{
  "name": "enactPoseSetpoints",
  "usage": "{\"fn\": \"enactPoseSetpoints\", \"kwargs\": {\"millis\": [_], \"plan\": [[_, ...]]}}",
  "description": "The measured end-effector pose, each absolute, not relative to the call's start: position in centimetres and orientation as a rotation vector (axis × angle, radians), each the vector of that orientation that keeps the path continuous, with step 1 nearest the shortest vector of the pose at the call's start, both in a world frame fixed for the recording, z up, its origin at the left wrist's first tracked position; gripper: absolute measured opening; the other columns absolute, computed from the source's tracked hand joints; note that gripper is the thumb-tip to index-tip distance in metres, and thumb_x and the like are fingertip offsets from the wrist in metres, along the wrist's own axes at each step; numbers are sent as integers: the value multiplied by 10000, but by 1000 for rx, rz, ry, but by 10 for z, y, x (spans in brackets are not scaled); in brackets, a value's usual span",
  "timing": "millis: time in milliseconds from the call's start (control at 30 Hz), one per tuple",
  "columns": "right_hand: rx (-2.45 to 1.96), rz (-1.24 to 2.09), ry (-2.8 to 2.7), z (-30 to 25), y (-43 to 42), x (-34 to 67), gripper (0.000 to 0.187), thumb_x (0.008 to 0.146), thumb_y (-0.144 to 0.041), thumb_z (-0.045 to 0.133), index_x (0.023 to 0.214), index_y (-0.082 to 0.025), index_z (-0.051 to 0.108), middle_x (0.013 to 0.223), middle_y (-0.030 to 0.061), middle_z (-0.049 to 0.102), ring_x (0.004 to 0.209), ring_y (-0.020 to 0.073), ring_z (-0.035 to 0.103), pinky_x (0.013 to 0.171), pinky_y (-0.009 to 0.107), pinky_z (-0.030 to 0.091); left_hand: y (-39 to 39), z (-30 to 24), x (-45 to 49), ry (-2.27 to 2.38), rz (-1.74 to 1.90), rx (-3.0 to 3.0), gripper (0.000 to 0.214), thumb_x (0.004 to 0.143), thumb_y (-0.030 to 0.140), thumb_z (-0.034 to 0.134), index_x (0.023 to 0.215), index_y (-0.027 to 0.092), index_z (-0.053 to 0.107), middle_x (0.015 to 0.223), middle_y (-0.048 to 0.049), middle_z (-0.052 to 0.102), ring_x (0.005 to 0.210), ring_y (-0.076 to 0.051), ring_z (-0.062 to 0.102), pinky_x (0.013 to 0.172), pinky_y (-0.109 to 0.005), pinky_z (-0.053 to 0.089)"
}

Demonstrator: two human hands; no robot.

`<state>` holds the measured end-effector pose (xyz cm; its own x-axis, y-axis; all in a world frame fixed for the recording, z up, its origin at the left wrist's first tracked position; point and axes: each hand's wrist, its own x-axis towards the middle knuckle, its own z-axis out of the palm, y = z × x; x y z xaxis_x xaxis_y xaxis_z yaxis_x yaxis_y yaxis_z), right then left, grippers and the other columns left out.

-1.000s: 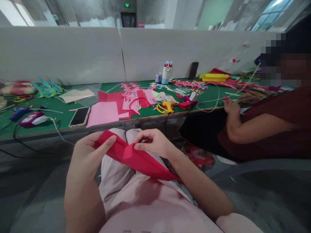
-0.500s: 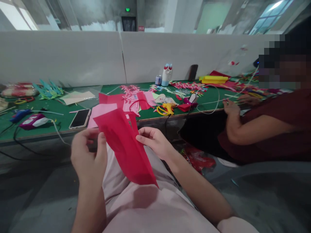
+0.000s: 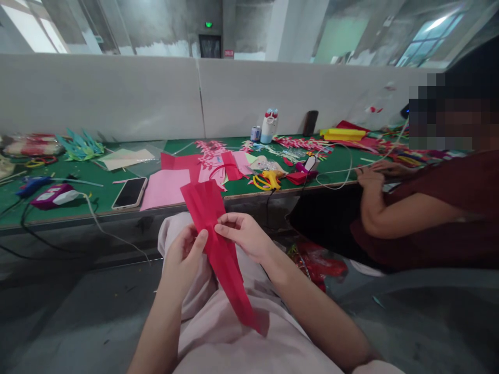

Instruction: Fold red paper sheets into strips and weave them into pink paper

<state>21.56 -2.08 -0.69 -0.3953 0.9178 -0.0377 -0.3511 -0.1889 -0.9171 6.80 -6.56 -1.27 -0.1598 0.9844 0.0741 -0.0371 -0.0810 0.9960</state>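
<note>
A long, folded strip of red paper [image 3: 218, 244] stands nearly upright over my lap, its top fanned into pleats. My left hand [image 3: 183, 257] pinches it from the left at mid-height. My right hand [image 3: 244, 236] pinches the same spot from the right, thumb and fingers closed on the folds. The lower end of the paper hangs down over my pale pink trousers [image 3: 234, 332].
A green worktable [image 3: 97, 182] ahead carries pink and red paper sheets [image 3: 166, 187], a phone [image 3: 130, 192], yellow scissors [image 3: 264, 181], a glue gun [image 3: 52, 195] with cord, and a white bottle [image 3: 268, 125]. A co-worker in a dark red top [image 3: 436, 208] sits at right, hands at the table edge.
The red paper went from lying stretched across my lap to upright, then got gathered into a narrow pleated strip. My left hand moved right, close to my right hand.
</note>
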Motion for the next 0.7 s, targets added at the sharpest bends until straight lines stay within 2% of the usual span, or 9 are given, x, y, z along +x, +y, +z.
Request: {"fn": "enactPoseSetpoints", "kwargs": {"millis": [100, 367, 567, 700], "plan": [[-818, 1744, -1194, -3, -24, 215, 344, 590, -390, 829, 748, -150, 638, 692, -27, 623, 619, 84, 563, 621, 226, 467, -64, -13, 67, 1241, 1452, 1159, 385, 722, 438, 728, 989, 164, 682, 948, -56, 723, 865, -199, 668, 768, -288, 529], [-871, 1608, -1290, 11, -28, 208, 319, 584, -356, 813, 758, -158, 634, 750, -24, 623, 689, 90, 566, 709, 244, 460, -64, -10, 60, 1201, 1531, 1060, 276, 698, 350, 769, 908, 177, 726, 826, -38, 734, 755, -185, 666, 683, -276, 537], [-871, 1519, -1368, 20, -30, 205, 316, 623, -391, 792, 774, -157, 643, 717, -22, 610, 608, 79, 510, 595, 227, 430, -67, -3, 61, 1166, 1601, 960, 277, 659, 314, 802, 897, 185, 740, 849, -49, 745, 773, -191, 678, 712, -294, 553], [-831, 1527, -1377, 22, -33, 206, 316, 651, -404, 783, 790, -157, 643, 725, -22, 610, 614, 77, 510, 614, 225, 434, -73, 6, 65, 1153, 1626, 883, 322, 631, 314, 818, 906, 165, 744, 849, -59, 741, 777, -188, 679, 742, -300, 557]]}}
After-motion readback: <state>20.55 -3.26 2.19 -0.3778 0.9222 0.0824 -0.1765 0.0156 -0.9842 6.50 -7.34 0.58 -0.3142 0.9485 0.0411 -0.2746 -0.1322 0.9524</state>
